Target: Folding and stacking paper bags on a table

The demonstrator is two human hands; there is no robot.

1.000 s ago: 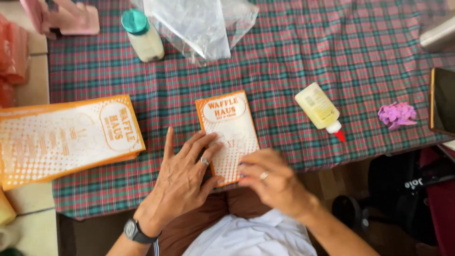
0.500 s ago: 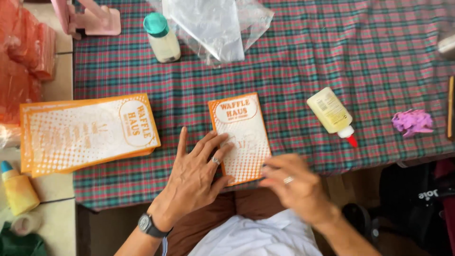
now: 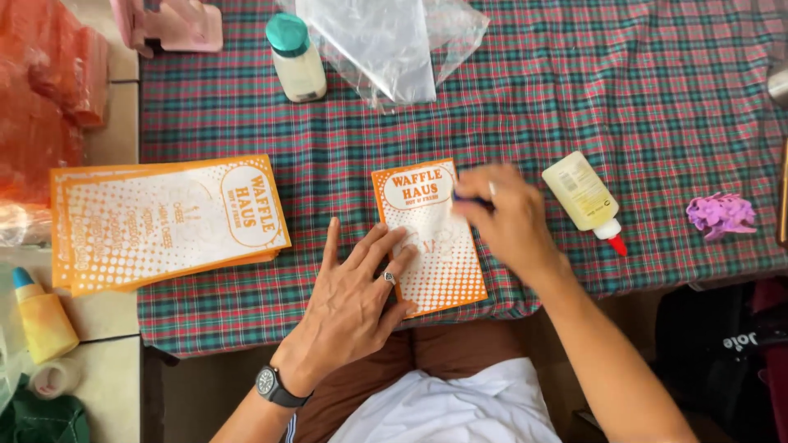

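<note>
Fingers of the left hand [image 3: 353, 308] are spread flat and pressed on the near left part of a small orange-and-white bag [image 3: 428, 238], which is pinned to the cloth [image 3: 657, 107] near the table's near edge; nothing is grasped by this hand, and a ring is worn on one finger and a black watch [image 3: 275, 385] at the wrist. The right hand [image 3: 507, 217] is held over the bag's far right corner and is blurred; something dark and thin is pinched at its fingertips, but what it is cannot be told. The bag lies flat, its printed end pointing far, between the two hands. Just right of the right hand a yellow glue bottle [image 3: 584, 197] with a red tip is laid on its side, apart from the bag. Further right a purple clip [image 3: 722, 215] is seen. To the left of the bag, well apart, a stack of larger orange sheets [image 3: 164, 221] is laid across the cloth's left edge. At the far side a clear plastic bag [image 3: 386, 45] and a teal-capped bottle [image 3: 295, 59] are placed. Off the cloth at the near left, a small yellow bottle [image 3: 43, 316] with a blue tip is set on the tiles.
</note>
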